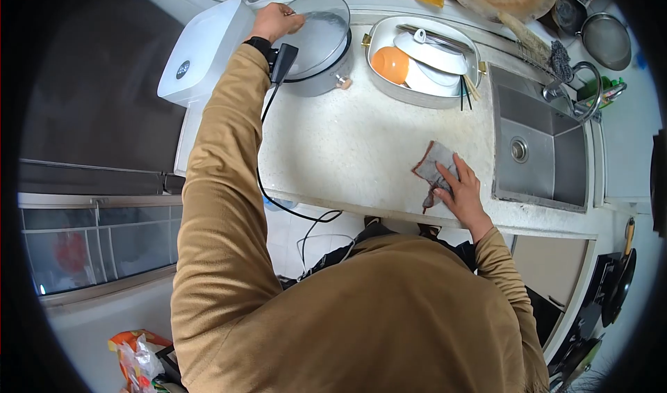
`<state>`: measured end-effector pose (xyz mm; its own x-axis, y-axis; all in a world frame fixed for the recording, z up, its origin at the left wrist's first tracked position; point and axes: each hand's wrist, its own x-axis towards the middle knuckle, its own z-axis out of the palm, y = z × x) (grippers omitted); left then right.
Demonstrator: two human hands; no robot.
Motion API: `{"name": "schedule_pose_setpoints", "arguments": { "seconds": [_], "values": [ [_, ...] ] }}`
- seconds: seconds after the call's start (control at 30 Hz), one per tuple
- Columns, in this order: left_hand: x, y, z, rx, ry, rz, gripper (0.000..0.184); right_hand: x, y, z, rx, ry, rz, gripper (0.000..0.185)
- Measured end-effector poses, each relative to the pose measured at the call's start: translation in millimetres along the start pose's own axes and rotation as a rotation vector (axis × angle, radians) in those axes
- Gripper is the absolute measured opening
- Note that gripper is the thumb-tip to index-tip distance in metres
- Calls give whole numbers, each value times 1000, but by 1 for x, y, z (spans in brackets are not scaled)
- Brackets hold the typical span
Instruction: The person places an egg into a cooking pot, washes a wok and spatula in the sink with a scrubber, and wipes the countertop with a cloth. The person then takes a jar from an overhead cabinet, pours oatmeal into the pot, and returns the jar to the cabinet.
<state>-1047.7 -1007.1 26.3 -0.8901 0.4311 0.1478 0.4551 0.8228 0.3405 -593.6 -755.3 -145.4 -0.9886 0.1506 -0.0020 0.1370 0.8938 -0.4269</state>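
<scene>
As the head view shows, the right hand (464,190) lays its slightly spread fingers upon the grey cloth (429,159) near the front edge of the desk (326,146), probably to press it down; farther back, the left hand (278,22) pinches the rim of the glass lid (318,37) over the pot (310,87), as it seems, to steady it

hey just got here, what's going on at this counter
The left hand holds a glass lid at the grey pot. The right hand rests, fingers spread, on a grey cloth on the counter, near its front edge. Between pot and sink, an oval basin holds an orange bowl and other dishes.
</scene>
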Motion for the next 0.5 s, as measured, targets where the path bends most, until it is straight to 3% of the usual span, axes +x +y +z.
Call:
{"name": "schedule_pose_setpoints", "arguments": {
  "seconds": [0.13,0.2,0.5],
  "values": [
    [-29,7,-7,-127,117,60,47,4,5,1,-19,29,-35,59],
    [-50,5,-13,-258,-36,47,43,6,9,4,-85,61,-66,58],
    [-190,-14,-28,-225,-27,80,30,19,7,8,-88,117,-63,47]
  ]
}}
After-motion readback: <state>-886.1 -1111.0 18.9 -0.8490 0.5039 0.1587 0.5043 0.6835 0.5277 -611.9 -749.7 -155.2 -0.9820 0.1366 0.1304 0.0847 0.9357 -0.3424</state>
